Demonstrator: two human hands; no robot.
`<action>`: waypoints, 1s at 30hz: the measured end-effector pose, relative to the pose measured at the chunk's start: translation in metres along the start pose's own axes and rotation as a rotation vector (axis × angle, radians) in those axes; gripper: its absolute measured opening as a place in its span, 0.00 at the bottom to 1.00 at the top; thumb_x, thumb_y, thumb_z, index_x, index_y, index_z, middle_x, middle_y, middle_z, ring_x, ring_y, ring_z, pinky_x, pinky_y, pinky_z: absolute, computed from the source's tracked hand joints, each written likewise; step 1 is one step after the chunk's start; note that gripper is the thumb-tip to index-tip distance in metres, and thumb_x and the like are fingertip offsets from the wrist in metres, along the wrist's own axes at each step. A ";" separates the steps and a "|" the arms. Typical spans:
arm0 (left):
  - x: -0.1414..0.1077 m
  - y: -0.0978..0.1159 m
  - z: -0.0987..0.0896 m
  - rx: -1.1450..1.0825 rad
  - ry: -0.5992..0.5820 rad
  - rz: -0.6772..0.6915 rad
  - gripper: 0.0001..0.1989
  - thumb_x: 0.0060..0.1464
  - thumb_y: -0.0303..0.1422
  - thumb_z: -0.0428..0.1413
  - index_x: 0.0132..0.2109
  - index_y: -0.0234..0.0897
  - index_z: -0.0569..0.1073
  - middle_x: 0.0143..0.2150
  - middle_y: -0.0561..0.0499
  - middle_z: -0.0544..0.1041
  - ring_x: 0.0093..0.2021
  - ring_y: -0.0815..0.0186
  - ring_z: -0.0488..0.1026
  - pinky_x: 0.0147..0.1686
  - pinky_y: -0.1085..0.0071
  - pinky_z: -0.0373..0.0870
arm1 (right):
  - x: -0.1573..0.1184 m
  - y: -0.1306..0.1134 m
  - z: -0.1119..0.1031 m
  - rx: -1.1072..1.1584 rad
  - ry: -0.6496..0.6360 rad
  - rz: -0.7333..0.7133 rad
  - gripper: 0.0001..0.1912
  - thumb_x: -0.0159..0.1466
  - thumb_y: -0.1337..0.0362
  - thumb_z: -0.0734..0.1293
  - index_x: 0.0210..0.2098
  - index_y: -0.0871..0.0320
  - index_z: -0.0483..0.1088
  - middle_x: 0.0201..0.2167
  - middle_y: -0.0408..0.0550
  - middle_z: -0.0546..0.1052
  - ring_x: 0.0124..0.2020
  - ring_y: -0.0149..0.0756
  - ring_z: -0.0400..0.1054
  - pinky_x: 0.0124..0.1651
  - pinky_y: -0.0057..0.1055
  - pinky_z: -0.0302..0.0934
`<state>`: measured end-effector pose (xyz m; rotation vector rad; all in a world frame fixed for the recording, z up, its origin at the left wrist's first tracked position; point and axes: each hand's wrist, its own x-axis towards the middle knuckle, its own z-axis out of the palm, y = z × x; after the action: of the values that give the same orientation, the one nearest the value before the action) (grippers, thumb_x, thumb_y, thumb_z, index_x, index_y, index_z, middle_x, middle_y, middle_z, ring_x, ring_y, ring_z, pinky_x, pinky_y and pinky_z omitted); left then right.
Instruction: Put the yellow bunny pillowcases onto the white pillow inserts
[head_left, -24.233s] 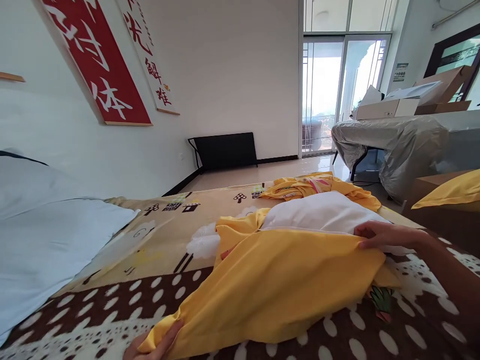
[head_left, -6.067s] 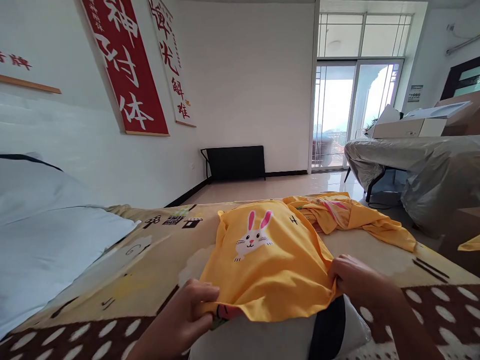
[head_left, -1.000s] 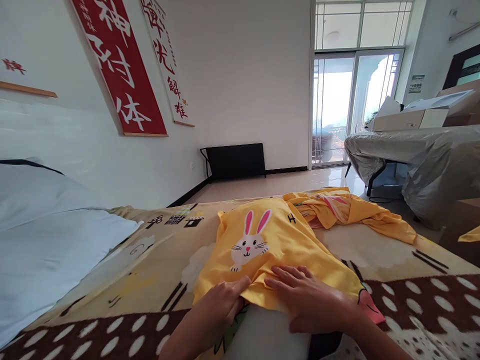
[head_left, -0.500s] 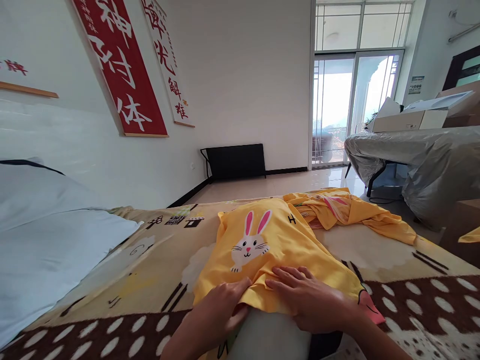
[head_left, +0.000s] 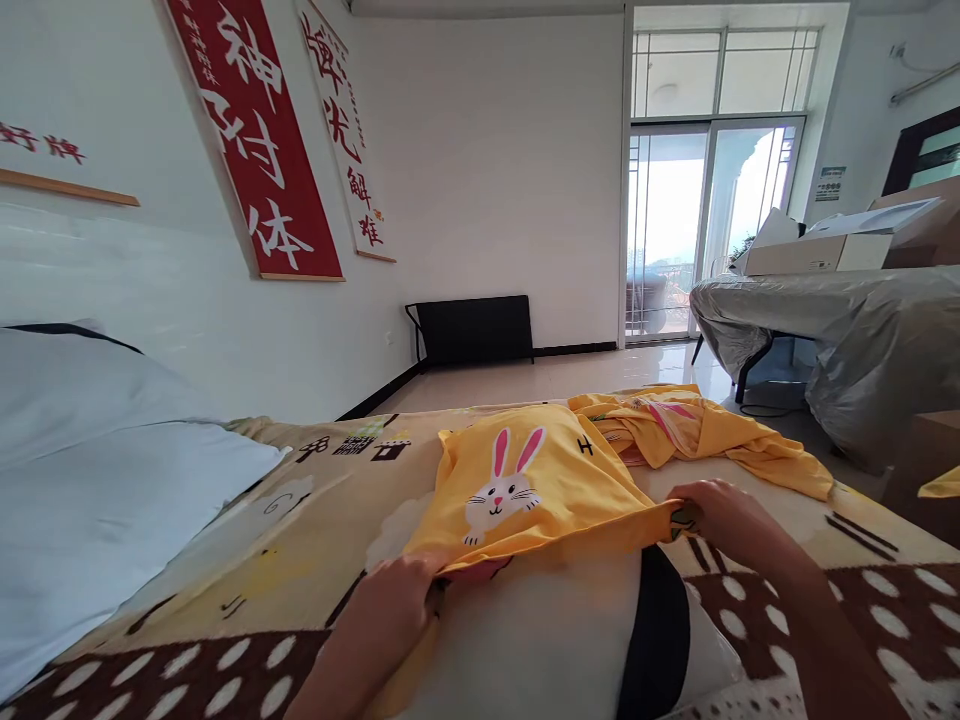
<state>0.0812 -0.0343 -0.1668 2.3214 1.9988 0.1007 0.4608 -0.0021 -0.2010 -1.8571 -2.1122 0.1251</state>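
Observation:
A yellow pillowcase [head_left: 555, 490] with a white rabbit print lies over the far part of a white pillow [head_left: 547, 630] that has a black band. The near part of the pillow sticks out of the case's opening. My left hand [head_left: 401, 600] is closed on the near left corner of the opening. At the near right corner, my right hand [head_left: 716, 515] grips the same edge, which is stretched between the two hands. The fingertips of both hands are partly hidden in the cloth.
Another yellow printed cloth [head_left: 697, 430] lies crumpled behind the case. White pillows [head_left: 112, 480] are at the left on the patterned blanket [head_left: 300, 530]. A plastic-covered table [head_left: 840, 310] with boxes [head_left: 817, 255] stands at the back right.
My hands have moved apart, the right one outward to the right and up. From lying on the cloth, both now grip the case's edge, and more of the white pillow shows.

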 end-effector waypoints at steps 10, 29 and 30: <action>0.032 -0.028 -0.029 0.294 0.707 -0.081 0.19 0.61 0.32 0.38 0.48 0.34 0.71 0.45 0.41 0.75 0.47 0.53 0.68 0.47 0.59 0.56 | 0.072 0.022 0.025 0.280 0.468 0.177 0.17 0.66 0.57 0.52 0.36 0.58 0.68 0.29 0.50 0.75 0.32 0.38 0.69 0.33 0.28 0.56; 0.216 -0.096 0.090 0.131 0.335 -0.116 0.17 0.57 0.33 0.42 0.46 0.35 0.72 0.47 0.36 0.73 0.50 0.51 0.68 0.48 0.54 0.60 | 0.202 0.016 0.127 -0.010 0.075 0.217 0.14 0.68 0.60 0.55 0.45 0.59 0.66 0.38 0.58 0.77 0.39 0.45 0.73 0.37 0.33 0.56; 0.207 -0.105 0.090 0.097 0.314 -0.143 0.18 0.57 0.34 0.42 0.48 0.34 0.71 0.48 0.35 0.73 0.51 0.51 0.68 0.47 0.54 0.61 | 0.196 0.021 0.124 -0.018 0.073 0.228 0.14 0.67 0.58 0.55 0.46 0.59 0.66 0.40 0.58 0.76 0.40 0.45 0.72 0.37 0.33 0.57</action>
<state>0.0180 0.1850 -0.2675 2.3318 2.3571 0.3895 0.4243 0.2114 -0.2879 -2.0758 -1.8546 0.0898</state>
